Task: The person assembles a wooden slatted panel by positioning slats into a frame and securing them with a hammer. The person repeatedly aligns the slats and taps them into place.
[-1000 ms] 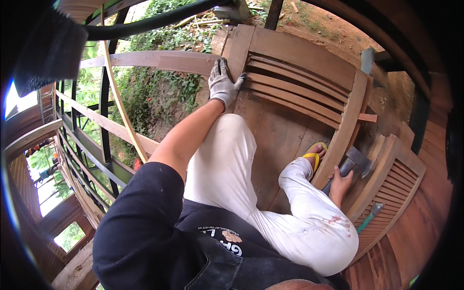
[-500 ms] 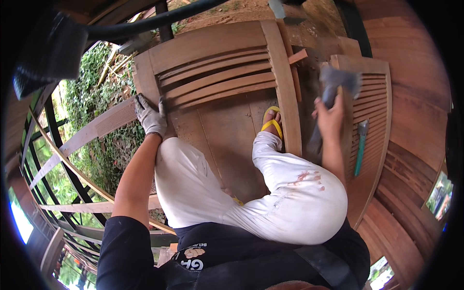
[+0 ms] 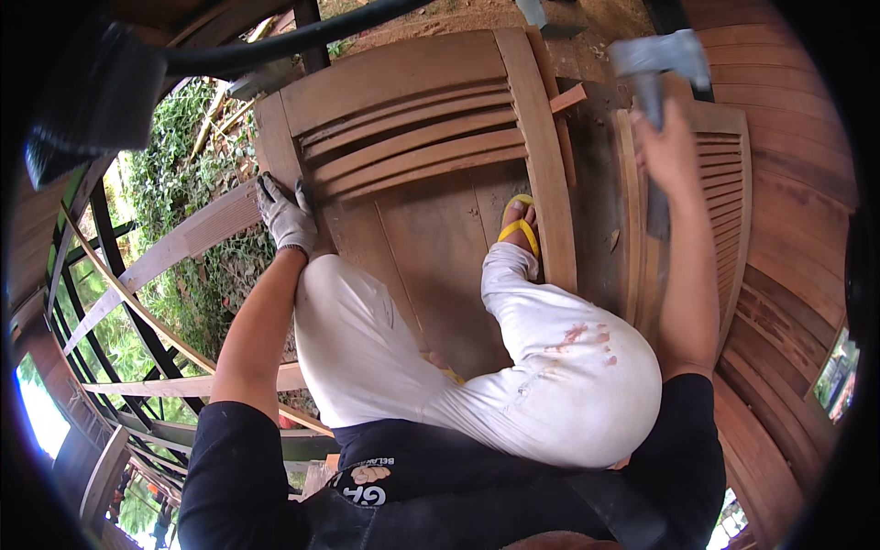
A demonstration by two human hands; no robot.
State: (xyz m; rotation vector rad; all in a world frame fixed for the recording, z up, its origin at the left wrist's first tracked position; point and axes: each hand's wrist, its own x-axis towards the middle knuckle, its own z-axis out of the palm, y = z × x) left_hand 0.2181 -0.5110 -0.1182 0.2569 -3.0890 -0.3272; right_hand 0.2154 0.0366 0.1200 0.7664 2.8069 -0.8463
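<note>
A slatted wooden shutter frame (image 3: pixel 394 78) lies in front of me, with several slats between its side rails. My left hand (image 3: pixel 286 215), in a pale work glove, rests on its left rail with the fingers spread along the wood. My bare right hand (image 3: pixel 674 151) is closed round the dark handle of a hatchet (image 3: pixel 678 55). The hatchet's grey head is raised at the upper right, blurred by motion and apart from the shutter. A small wood strip (image 3: pixel 568 98) sticks out past the right rail (image 3: pixel 541 156).
Another slatted shutter panel (image 3: pixel 738 124) stands at the right beside plank walling (image 3: pixel 788 165). My foot in a yellow flip-flop (image 3: pixel 521 229) is close inside the right rail. On the left are a pale plank (image 3: pixel 165 257), thin battens and green plants (image 3: pixel 188 128). A dark bar (image 3: pixel 293 50) crosses the upper left.
My right hand has swung the hatchet up and to the right. My right forearm now covers where a green-handled tool lay on the second shutter panel. The left hand stays on the rail.
</note>
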